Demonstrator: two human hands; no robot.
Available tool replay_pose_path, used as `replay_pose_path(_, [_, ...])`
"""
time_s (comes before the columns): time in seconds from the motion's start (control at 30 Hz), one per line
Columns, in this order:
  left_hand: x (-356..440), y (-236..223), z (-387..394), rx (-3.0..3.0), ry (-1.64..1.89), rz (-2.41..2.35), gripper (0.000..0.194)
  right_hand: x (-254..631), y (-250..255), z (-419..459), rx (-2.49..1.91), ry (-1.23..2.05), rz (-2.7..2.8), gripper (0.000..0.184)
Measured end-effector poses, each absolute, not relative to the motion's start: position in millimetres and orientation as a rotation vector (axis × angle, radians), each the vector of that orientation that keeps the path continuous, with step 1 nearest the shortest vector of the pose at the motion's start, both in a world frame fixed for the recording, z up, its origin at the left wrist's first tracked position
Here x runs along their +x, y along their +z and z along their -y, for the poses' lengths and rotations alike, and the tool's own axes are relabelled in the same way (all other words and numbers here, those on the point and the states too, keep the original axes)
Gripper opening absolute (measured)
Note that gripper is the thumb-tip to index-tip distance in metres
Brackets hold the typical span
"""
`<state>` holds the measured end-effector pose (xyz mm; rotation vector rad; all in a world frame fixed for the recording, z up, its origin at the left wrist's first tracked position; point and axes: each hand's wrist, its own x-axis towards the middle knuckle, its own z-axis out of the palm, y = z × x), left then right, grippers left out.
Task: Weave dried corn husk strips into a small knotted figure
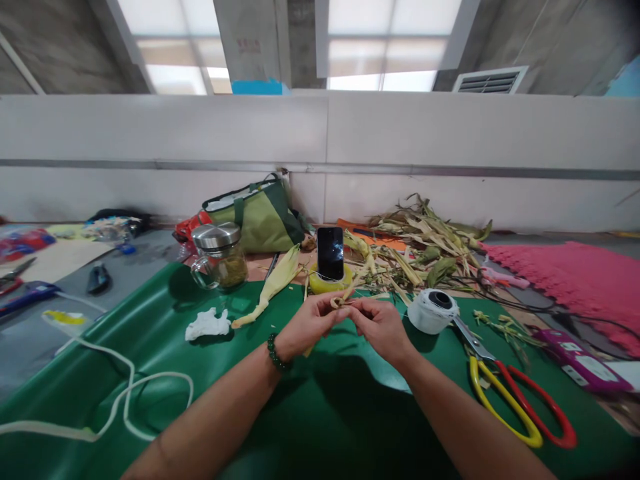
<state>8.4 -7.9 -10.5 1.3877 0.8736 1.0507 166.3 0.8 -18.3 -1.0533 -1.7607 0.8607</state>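
Observation:
My left hand [314,321] and my right hand [381,328] meet over the middle of the green mat [380,427]. Between my fingertips is a small looped strip of corn husk [341,302], pinched from both sides. A thin end of it sticks up and to the right. Just behind my hands a phone [330,253] leans upright on a yellow roll [320,284]. To the right stands a white roll of tape or thread [431,312]. A pale corn husk [273,287] lies to the left of my hands.
Scissors [477,347] with red and yellow handles lie at right, beside a purple box [580,360]. Dry husks [425,233] are heaped behind. A glass jar [220,260], crumpled tissue [209,325], green bag [260,217] and white cable [131,380] are at left. Pink cloth [575,280] lies far right.

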Motion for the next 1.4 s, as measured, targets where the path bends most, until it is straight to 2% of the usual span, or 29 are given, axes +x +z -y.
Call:
replay_pose_path(0.17, [8.1,-13.6,5.2,1.398,0.976,-0.905,0.065,163.8,-19.8,-0.1,-1.095,1.042,1.67,0.036])
replay_pose_path(0.37, [12.4,-14.2,5.9,1.466,1.094,-0.958,0.057,165.7,-18.4,-1.6,-1.048,1.079,1.692,0.032])
replay_pose_path(0.43, [11.2,-13.1,5.5,1.452,1.088,-0.941,0.054,170.6,-20.4,-4.3,-1.085,0.915,1.735,0.03])
replay_pose_path(0.53, [6.2,-12.2,2.7,1.369,1.104,-0.988,0.051,178.0,-22.7,-6.6,-1.062,0.384,1.818,0.024])
replay_pose_path(0.6, [3.2,-12.9,0.5,1.307,1.134,-1.042,0.049,178.7,-21.8,-4.1,-0.919,0.013,1.891,0.017])
replay_pose_path(0.67, [2.3,-14.6,-0.9,1.258,1.144,-1.02,0.048,174.1,-19.8,1.9,-0.717,-0.212,2.024,0.016])
replay_pose_path(0.8, [5.6,-18.5,-0.9,1.24,1.085,-0.897,0.041,155.5,-20.7,14.0,-0.483,-0.443,2.311,0.022])
replay_pose_path(0.93, [8.1,-19.9,-0.6,1.24,1.014,-0.888,0.03,144.2,-29.0,15.7,-0.541,-0.617,2.3,0.017])
replay_pose_path(1.03, [8.8,-18.8,-0.1,1.199,1.006,-0.888,0.029,143.5,-33.0,14.2,-0.599,-0.68,2.276,0.016])
replay_pose_path(1.2, [9.7,-15.7,2.3,1.188,0.976,-0.827,0.033,148.4,-32.8,11.0,-0.531,-0.572,2.282,0.023])
replay_pose_path(1.3, [7.9,-15.5,1.4,1.141,0.968,-0.84,0.038,152.3,-32.6,7.8,-0.419,-0.293,2.21,0.021])
replay_pose_path(1.4, [5.7,-15.5,0.1,1.142,0.958,-0.84,0.038,157.0,-31.3,4.9,-0.584,0.117,1.938,0.013])
